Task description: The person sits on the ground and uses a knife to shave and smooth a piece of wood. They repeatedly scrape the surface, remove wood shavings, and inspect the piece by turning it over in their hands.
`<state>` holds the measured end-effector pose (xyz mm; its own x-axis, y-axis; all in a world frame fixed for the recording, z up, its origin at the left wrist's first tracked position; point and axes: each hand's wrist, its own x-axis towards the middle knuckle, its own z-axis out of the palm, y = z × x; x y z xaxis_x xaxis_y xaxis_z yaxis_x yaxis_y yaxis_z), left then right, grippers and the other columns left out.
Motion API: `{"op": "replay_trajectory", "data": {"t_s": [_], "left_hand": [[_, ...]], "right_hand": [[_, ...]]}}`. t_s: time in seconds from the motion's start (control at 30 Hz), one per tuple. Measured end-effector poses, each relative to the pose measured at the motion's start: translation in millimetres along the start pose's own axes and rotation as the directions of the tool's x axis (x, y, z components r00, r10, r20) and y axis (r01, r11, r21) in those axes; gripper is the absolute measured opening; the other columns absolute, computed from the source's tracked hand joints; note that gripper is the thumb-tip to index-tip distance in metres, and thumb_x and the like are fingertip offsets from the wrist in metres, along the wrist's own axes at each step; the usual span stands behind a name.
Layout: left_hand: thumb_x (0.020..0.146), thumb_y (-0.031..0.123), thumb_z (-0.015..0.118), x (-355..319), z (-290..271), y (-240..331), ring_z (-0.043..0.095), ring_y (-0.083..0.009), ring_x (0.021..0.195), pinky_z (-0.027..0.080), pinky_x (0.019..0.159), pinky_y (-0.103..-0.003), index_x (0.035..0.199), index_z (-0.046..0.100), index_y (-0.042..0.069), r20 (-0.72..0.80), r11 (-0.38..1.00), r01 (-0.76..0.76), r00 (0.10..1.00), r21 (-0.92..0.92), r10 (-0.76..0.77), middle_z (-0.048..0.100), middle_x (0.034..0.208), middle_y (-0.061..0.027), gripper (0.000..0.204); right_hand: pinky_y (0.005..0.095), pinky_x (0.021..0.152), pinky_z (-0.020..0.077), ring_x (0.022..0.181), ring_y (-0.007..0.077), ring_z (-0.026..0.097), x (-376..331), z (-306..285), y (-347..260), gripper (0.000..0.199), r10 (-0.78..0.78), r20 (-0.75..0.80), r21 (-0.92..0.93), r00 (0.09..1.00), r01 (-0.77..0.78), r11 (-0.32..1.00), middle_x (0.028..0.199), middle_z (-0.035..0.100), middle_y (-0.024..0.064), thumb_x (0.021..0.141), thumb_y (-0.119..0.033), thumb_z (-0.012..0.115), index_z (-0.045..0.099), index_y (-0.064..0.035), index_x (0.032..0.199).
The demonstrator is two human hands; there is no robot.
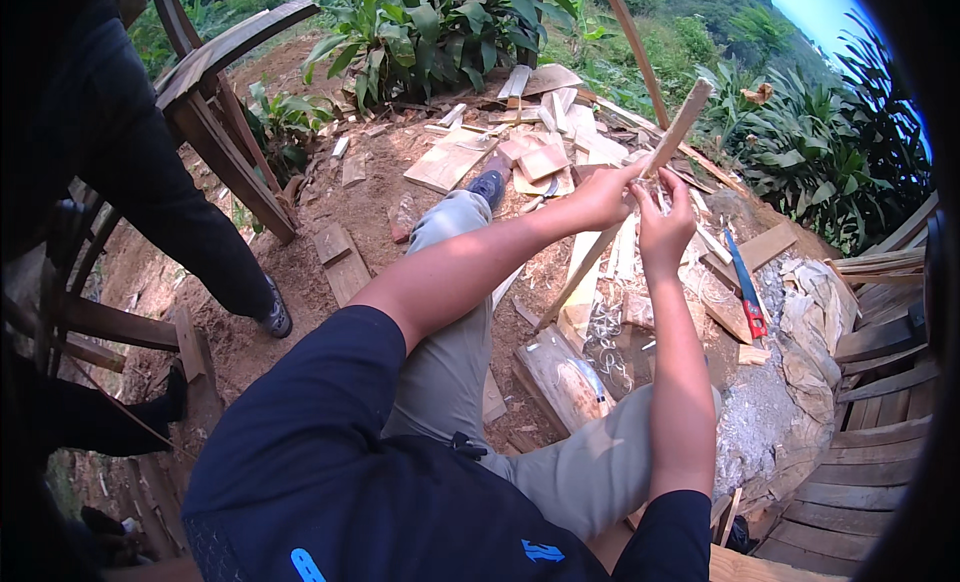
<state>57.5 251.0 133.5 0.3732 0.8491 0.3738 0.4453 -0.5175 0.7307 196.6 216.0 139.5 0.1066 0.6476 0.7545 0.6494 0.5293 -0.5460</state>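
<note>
A long wooden stick (680,127) slants up to the right between my raised hands, its lower end near the board on the ground. My left hand (608,196) is closed around the stick from the left. My right hand (665,222) is beside it, fingers bent in at the stick; whether it also pinches a thin shaving is too small to tell. Below them, a curved knife with a pale handle (597,384) rests on a thick wooden board (560,382) between my legs. Curly shavings (607,332) lie next to the board.
A handsaw (742,277) with a red-and-black handle leans at the right among offcuts. Flat wood pieces (447,160) are scattered ahead. Stacked planks (870,462) stand at far right. At the left are a wooden frame (215,132) and another person's leg (190,192).
</note>
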Motion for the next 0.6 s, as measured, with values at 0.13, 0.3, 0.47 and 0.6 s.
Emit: {"op": "replay_trajectory", "data": {"t_s": [0.13, 0.3, 0.47, 0.6], "left_hand": [[0.086, 0.002, 0.062, -1.9, 7.8, -12.6, 0.073, -0.0313, 0.096, 0.057, 0.083, -0.040, 0.155, 0.042, 0.013, -0.093, 0.995, -0.069, 0.994, -0.078, 0.062, 0.072, 0.112, -0.0211, 0.073], [0.083, 0.000, 0.063, -2.0, 7.5, -10.6, 0.072, -0.0321, 0.102, 0.057, 0.084, -0.039, 0.156, 0.039, 0.010, -0.060, 0.998, -0.045, 0.997, -0.043, 0.042, 0.070, 0.117, -0.0216, 0.077], [0.078, 0.009, 0.073, -4.1, 2.0, -0.6, 0.070, -0.0371, 0.104, 0.056, 0.086, -0.042, 0.156, 0.039, 0.011, 0.000, 1.000, 0.001, 1.000, 0.009, -0.001, 0.069, 0.118, -0.0225, 0.085], [0.075, 0.019, 0.079, -7.0, 10.3, -10.7, 0.066, -0.0415, 0.106, 0.054, 0.088, -0.047, 0.147, 0.046, 0.010, -0.133, 0.993, -0.063, 0.988, 0.099, 0.076, 0.068, 0.116, -0.0226, 0.079]], "right_hand": [[0.0374, 0.090, 0.0543, 0.100, 0.0272, 0.073, -3.8, 7.0, 5.0, 0.021, 0.075, -0.036, 0.049, 0.997, -0.073, 0.996, 0.106, 0.076, 0.0156, 0.085, -0.008, 0.080, 0.077, 0.0003, 0.104], [0.0358, 0.085, 0.0549, 0.094, 0.0264, 0.073, -1.8, 3.3, 3.6, 0.012, 0.106, -0.015, 0.096, 0.994, -0.104, 0.990, 0.101, 0.076, 0.0141, 0.089, -0.005, 0.073, 0.077, -0.0006, 0.099], [0.0327, 0.075, 0.0556, 0.084, 0.0212, 0.073, 3.8, -4.0, 10.7, 0.012, -0.018, 0.008, 0.030, 1.000, 0.017, 0.999, 0.093, 0.076, 0.0120, 0.093, -0.002, 0.067, 0.075, 0.0010, 0.101], [0.0349, 0.075, 0.0567, 0.086, 0.0248, 0.073, 6.7, -4.7, 6.0, 0.014, -0.106, 0.058, 0.027, 0.993, 0.105, 0.994, 0.095, 0.075, 0.0138, 0.091, 0.004, 0.064, 0.072, 0.0012, 0.102]]}}
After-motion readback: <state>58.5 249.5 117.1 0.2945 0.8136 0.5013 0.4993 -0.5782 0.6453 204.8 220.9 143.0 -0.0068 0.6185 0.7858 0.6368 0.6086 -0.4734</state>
